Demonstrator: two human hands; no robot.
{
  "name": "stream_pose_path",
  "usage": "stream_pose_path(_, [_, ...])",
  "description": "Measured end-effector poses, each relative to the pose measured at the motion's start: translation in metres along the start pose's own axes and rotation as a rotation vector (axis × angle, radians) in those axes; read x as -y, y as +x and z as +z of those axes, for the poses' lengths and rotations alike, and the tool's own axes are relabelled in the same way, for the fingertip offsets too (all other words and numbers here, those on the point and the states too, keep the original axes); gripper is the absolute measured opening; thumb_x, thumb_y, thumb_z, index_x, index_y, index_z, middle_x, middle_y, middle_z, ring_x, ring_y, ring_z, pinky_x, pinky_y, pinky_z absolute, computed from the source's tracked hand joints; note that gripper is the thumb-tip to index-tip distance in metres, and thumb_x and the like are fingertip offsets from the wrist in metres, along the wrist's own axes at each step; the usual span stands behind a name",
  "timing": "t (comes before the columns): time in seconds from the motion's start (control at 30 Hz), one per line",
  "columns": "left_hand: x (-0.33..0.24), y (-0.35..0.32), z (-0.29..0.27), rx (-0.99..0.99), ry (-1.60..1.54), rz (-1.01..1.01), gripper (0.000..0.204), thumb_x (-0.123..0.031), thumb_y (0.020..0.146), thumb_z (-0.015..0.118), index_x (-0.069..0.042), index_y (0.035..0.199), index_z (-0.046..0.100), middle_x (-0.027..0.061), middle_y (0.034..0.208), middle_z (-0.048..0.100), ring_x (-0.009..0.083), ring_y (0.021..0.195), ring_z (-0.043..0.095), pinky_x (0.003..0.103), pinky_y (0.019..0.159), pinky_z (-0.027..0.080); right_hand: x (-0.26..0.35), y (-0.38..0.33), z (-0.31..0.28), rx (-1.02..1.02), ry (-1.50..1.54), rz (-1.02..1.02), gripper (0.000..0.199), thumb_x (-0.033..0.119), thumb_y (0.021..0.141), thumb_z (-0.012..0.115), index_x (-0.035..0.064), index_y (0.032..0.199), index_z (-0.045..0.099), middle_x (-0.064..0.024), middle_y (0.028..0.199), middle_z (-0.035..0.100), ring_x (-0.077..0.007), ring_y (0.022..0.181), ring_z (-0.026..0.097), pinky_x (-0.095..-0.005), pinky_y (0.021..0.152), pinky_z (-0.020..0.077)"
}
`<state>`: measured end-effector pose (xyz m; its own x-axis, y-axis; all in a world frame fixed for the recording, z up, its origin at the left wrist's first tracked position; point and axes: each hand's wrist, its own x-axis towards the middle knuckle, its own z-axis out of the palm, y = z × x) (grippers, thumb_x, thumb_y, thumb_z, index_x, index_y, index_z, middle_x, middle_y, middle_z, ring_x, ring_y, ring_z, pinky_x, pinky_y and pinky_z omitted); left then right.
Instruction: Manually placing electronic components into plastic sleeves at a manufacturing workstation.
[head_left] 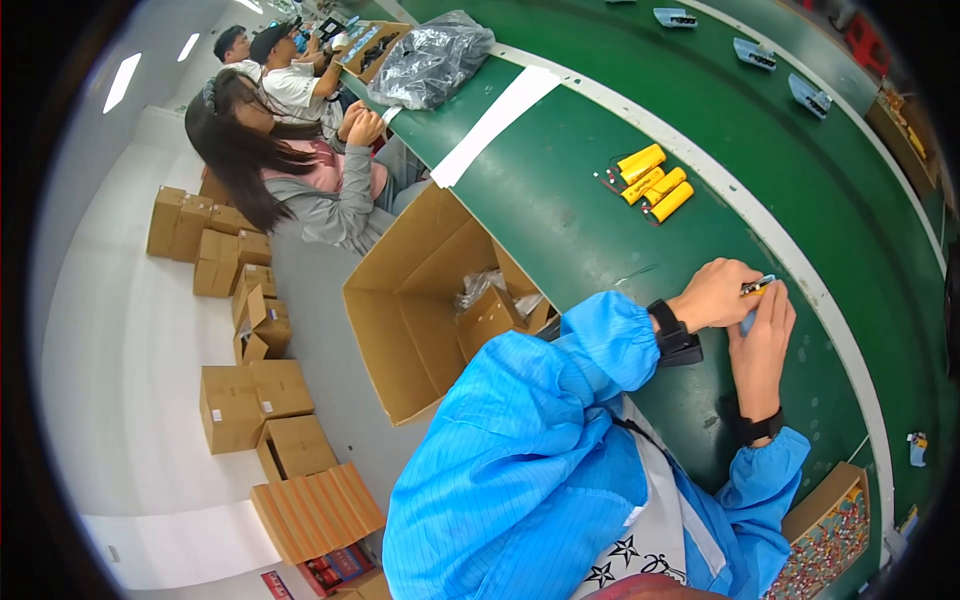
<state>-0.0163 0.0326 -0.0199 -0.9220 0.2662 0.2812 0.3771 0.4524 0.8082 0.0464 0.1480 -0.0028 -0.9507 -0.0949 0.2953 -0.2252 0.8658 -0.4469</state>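
My left hand (712, 293) and my right hand (762, 345) meet over the green bench near the belt's white edge. Between them they hold a small light-blue plastic housing (748, 322), with something yellow and dark at its top; fingers cover most of it. Both hands are closed, the fingertips pressed in on it. Beyond them on the bench lie several yellow cylindrical battery packs (655, 183) with thin leads and small white connectors. A thin dark wire (634, 273) rests on the bench beside my left wrist.
Light-blue housings (755, 54) ride on the green conveyor belt (700, 95). An open carton (400, 300) stands left of the bench, holding plastic bags and cardboard. A box of small wired parts (825, 540) sits at lower right. Co-workers (320, 180) sit farther along, near a grey plastic bag (435, 60).
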Motion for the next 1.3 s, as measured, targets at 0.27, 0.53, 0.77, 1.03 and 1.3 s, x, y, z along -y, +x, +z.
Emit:
stream_pose_path(0.27, [-0.012, -0.010, -0.013, 0.078, -0.008, -0.145, 0.030, -0.021, 0.083, 0.064, 0.001, 0.104, 0.069, 0.0231, 0.086, 0.067, 0.0393, 0.079, 0.065, 0.044, 0.070, 0.052, 0.003, 0.000, 0.003, -0.033, -0.064, -0.049, 0.071, -0.002, 0.070, 0.074, -0.0129, 0.132, 0.040, -0.0262, 0.135, 0.044, -0.0449, 0.117, 0.045, -0.0453, 0.100, 0.0406])
stream_pose_path(0.53, [0.005, -0.012, -0.052, -0.196, 0.234, 0.052, 0.040, -0.017, 0.078, 0.069, 0.000, 0.113, 0.062, 0.0195, 0.102, 0.063, 0.0371, 0.093, 0.058, 0.044, 0.081, 0.047, -0.007, 0.015, -0.024, 0.125, -0.026, 0.023, 0.068, 0.015, 0.066, 0.082, -0.0089, 0.122, 0.051, -0.0227, 0.121, 0.055, -0.0405, 0.109, 0.052, -0.0438, 0.091, 0.0457])
stream_pose_path(0.77, [0.049, -0.017, -0.085, -0.301, 0.724, -0.168, 0.035, -0.015, 0.074, 0.073, -0.001, 0.103, 0.059, 0.0134, 0.104, 0.056, 0.0306, 0.095, 0.053, 0.041, 0.079, 0.044, -0.084, 0.063, -0.058, -0.152, -0.174, 0.132, 0.049, 0.033, 0.068, 0.082, -0.0034, 0.096, 0.064, -0.0233, 0.088, 0.067, -0.0408, 0.083, 0.065, -0.0450, 0.075, 0.0512])
stream_pose_path(1.03, [0.053, -0.015, -0.088, -0.283, 0.634, -0.166, 0.032, -0.018, 0.074, 0.074, -0.001, 0.098, 0.062, 0.0132, 0.104, 0.057, 0.0298, 0.095, 0.054, 0.040, 0.080, 0.043, -0.202, 0.086, -0.073, -0.143, -0.317, 0.512, 0.056, 0.039, 0.073, 0.078, -0.0044, 0.106, 0.063, -0.0239, 0.100, 0.066, -0.0410, 0.096, 0.062, -0.0436, 0.085, 0.0490])
stream_pose_path(1.3, [0.038, -0.012, -0.104, -0.305, 0.602, -0.149, 0.028, -0.020, 0.076, 0.073, 0.001, 0.093, 0.064, 0.0127, 0.101, 0.058, 0.0304, 0.096, 0.054, 0.040, 0.081, 0.041, -0.176, 0.076, -0.039, -0.453, -0.751, 0.401, 0.057, 0.034, 0.078, 0.075, -0.0029, 0.117, 0.060, -0.0225, 0.109, 0.064, -0.0397, 0.101, 0.060, -0.0464, 0.098, 0.0407])
